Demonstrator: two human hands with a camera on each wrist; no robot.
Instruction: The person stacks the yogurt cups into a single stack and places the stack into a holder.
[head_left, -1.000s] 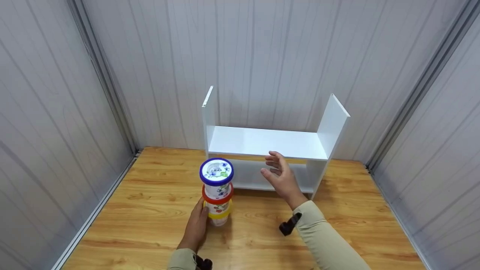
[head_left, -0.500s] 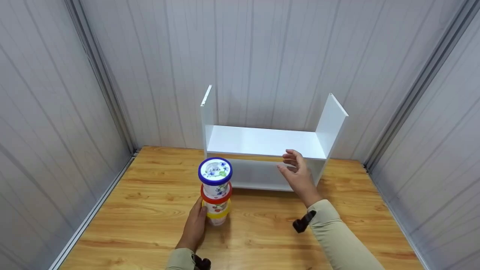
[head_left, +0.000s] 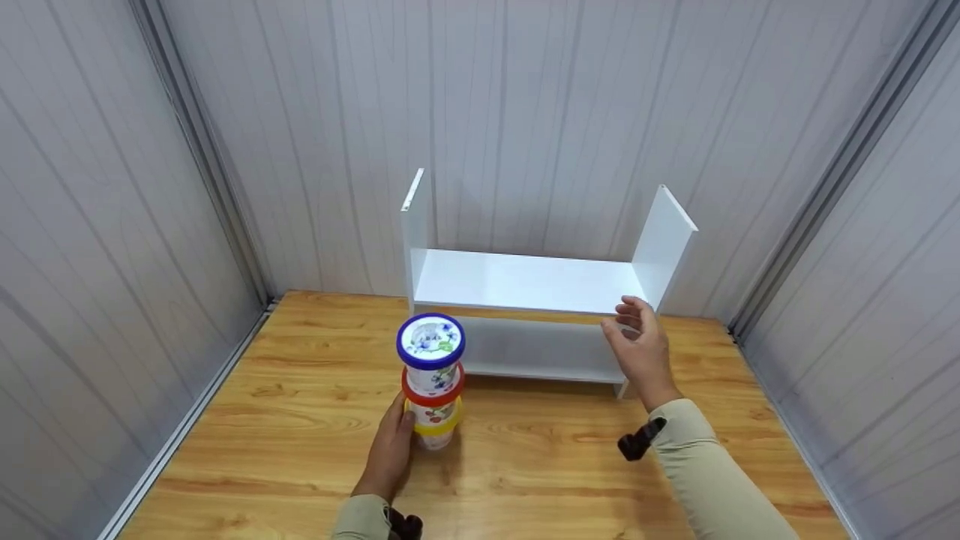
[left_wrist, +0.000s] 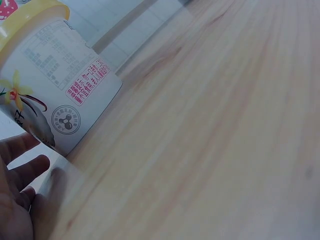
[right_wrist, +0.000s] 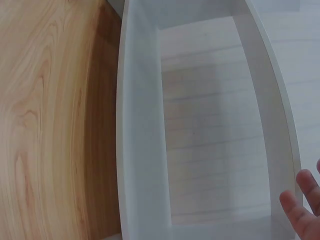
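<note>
Leftmost, the left hand (head_left: 391, 450) rests against the bottom of a stack of tubs (head_left: 433, 381) standing on the wooden worktop (head_left: 300, 420). Its fingers (left_wrist: 22, 165) lie fairly straight along the lowest tub's side; whether the thumb wraps round the far side is hidden. From the head view the top tub's blue-rimmed lid is clear, the red- and yellow-lidded ones beneath show only as bands, and the lowest is half covered by the hand. The left wrist view cuts the stack to one printed wall, its small text unreadable. Further right stands a white shelf (head_left: 525, 281), its lower bay shadowed. The right hand (head_left: 641, 352) hovers in front of the shelf's right end, fingers (right_wrist: 300, 212) loosely spread, holding nothing; contact with the shelf edge cannot be made out.
</note>
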